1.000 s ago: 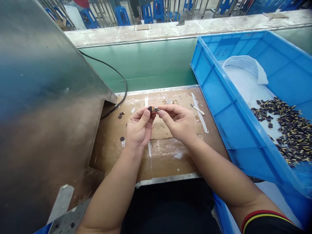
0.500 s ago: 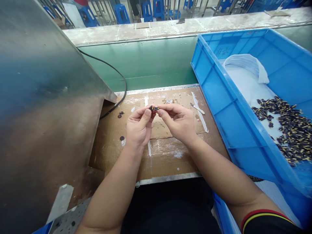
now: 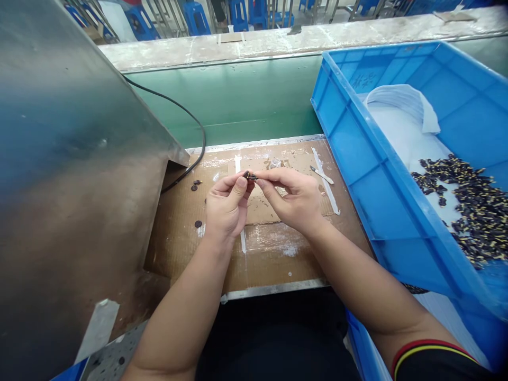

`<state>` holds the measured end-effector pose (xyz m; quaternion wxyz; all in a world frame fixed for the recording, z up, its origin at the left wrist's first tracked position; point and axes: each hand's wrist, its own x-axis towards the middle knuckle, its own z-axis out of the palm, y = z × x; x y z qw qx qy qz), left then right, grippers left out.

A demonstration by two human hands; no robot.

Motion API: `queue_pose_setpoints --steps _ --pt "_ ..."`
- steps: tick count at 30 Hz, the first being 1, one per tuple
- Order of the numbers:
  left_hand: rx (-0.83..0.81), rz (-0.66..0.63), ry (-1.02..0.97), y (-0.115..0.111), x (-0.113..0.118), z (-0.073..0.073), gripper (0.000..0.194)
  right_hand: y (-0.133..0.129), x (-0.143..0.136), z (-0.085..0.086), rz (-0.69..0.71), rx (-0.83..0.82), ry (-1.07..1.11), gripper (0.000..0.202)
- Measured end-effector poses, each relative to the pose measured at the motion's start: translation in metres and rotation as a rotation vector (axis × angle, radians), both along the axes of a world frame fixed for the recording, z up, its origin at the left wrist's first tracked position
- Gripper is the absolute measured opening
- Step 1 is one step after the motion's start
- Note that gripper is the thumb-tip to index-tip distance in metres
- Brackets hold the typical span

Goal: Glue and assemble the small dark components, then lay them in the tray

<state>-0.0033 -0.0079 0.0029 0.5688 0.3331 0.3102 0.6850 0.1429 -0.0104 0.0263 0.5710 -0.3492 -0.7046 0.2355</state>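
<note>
Between my two hands, over the middle of the cardboard point(image 3: 273, 264), is a small black part with a brass-coloured bit point(image 3: 250, 176). My left hand point(image 3: 228, 203) pinches its left end between thumb and forefinger. The thumb and forefinger of my right hand point(image 3: 296, 198) close on its right end. Fingertips cover much of the part, so its exact kind is unclear. Left of my hands lie a black round disc point(image 3: 198, 224) and a few small dark pieces point(image 3: 194, 187). A small knife-like tool point(image 3: 322, 174) lies to the right, beyond my right hand.
A blue crate point(image 3: 357, 153) stands at the right, holding a heap of small black and yellow parts point(image 3: 472, 211) on white sheeting. A metal housing point(image 3: 79, 185) fills the left side, with a black cable point(image 3: 202, 132) beside it. A green wall point(image 3: 254, 100) runs behind.
The small part has tilted slightly between my fingertips, and my right fingers have shifted a little. Both hands keep their pinch. The view has moved very slightly.
</note>
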Motion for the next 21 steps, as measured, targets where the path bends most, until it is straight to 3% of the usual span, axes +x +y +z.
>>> queue_pose_setpoints --steps 15,21 --pt "0.183 0.236 0.310 -0.005 0.008 -0.009 0.015 0.001 0.000 -0.002 -0.101 0.105 -0.131 0.016" --pt "0.207 0.270 0.467 -0.010 0.008 -0.002 0.020 0.005 0.001 -0.008 -0.147 0.209 -0.126 0.017"
